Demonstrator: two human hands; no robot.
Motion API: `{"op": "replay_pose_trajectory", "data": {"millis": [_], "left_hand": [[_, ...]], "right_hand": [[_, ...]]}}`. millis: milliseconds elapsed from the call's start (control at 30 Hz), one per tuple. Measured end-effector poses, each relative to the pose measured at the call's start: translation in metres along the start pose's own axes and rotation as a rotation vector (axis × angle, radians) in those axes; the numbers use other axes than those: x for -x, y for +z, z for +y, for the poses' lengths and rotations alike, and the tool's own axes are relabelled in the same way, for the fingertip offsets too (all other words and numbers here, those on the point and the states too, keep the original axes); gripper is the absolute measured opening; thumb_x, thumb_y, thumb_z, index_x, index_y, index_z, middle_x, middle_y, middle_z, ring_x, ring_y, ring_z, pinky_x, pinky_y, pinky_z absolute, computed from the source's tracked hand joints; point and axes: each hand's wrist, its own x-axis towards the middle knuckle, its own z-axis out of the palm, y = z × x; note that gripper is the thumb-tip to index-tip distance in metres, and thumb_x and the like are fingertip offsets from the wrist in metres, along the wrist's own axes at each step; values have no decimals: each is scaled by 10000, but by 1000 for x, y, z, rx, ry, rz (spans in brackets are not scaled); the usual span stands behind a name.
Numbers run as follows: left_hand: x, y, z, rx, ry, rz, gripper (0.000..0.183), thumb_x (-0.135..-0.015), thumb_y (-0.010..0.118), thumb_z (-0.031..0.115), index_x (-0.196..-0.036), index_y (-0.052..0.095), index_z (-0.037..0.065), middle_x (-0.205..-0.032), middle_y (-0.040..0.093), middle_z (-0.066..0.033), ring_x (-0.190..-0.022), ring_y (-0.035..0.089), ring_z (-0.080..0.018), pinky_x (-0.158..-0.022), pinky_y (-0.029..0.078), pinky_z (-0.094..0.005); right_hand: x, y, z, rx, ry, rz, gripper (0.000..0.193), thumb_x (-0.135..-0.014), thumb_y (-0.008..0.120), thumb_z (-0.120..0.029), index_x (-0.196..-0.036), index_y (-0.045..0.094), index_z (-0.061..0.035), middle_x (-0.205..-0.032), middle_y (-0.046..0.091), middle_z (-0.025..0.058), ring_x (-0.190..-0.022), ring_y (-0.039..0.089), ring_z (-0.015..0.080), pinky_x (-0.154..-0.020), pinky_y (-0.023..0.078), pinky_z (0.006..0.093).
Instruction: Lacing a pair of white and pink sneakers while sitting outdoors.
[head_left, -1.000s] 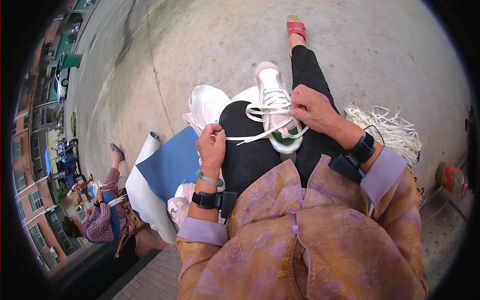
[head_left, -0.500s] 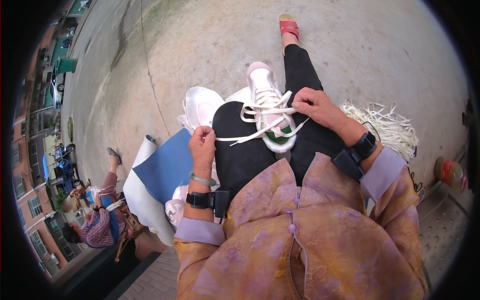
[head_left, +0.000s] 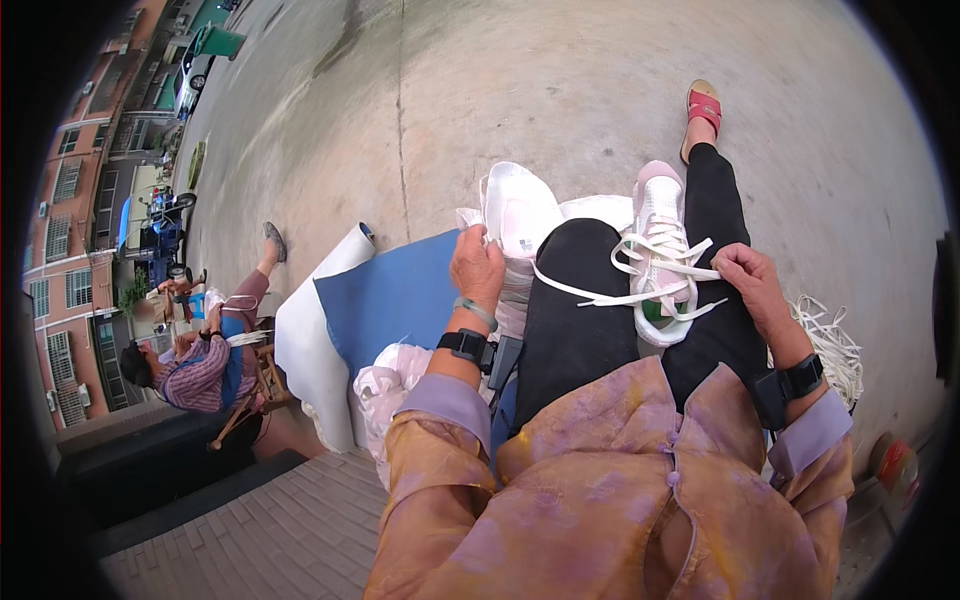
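A white and pink sneaker [head_left: 660,225] with a green patch inside its heel rests across my black-trousered thighs, toe pointing away. White shoelace [head_left: 645,297] is threaded through its eyelets, and loose strands trail over both legs. At the right of the shoe, my right hand [head_left: 750,285] pinches a strand between thumb and fingers. My left hand [head_left: 477,265] is beyond my left knee, its fingers closed beside a stack of white and pale pink shoe uppers [head_left: 525,210]. What those fingers hold is hidden; one strand hangs slack at the knee's edge.
A heap of white laces [head_left: 828,350] lies by my right leg. To the left are a blue and white sheet [head_left: 390,290] and a bundle of pink-white pieces [head_left: 392,385]. Another person [head_left: 205,370] sits farther left. A red-lidded jar [head_left: 893,465] stands at the lower right.
My view has swung left, shifting the scene rightward. My left hand has moved away from the shoe toward the stacked uppers, and the strand near it has gone slack. My right hand still pinches lace.
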Motion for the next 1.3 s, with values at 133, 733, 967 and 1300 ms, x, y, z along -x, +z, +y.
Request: {"op": "replay_pose_trajectory", "data": {"millis": [133, 733, 967, 1300], "left_hand": [[-29, 11, 0, -144, 108, -16, 301, -730, 583, 96, -1029, 583, 63, -1051, 552, -135, -994, 499, -312, -836, 411, -411], [-19, -35, -47, 166, -187, 200, 207, -757, 645, 202, -779, 603, 0, -957, 583, -134, -864, 542, -276, -755, 411, -370], [20, -164, 54, 182, 98, 424, 151, -761, 632, 30, -681, 510, -10, -586, 468, -101, -487, 400, -219, -459, 340, -323], [60, -180, 181, 146, 549, 231, 167, -623, 618, 26, -634, 454, 53, -601, 440, -103, -538, 490, -264, -464, 384, -383]], "right_hand": [[-2, 4, -2, 31, 20, 20, 133, -873, 582, -157, -838, 595, -29, -750, 529, -52, -706, 452, 32, -652, 368, 182], [1, 8, -10, 89, 7, 42, 189, -900, 540, -200, -816, 578, -35, -754, 528, -33, -720, 444, 62, -691, 369, 211], [13, 8, -28, 56, -22, 101, 137, -881, 563, -154, -829, 589, -30, -771, 532, -24, -719, 455, 56, -666, 383, 221], [68, 147, -115, 444, -802, -271, 323, -702, 677, -140, -982, 562, -28, -832, 585, 121, -747, 567, 295, -656, 449, 353]]}}
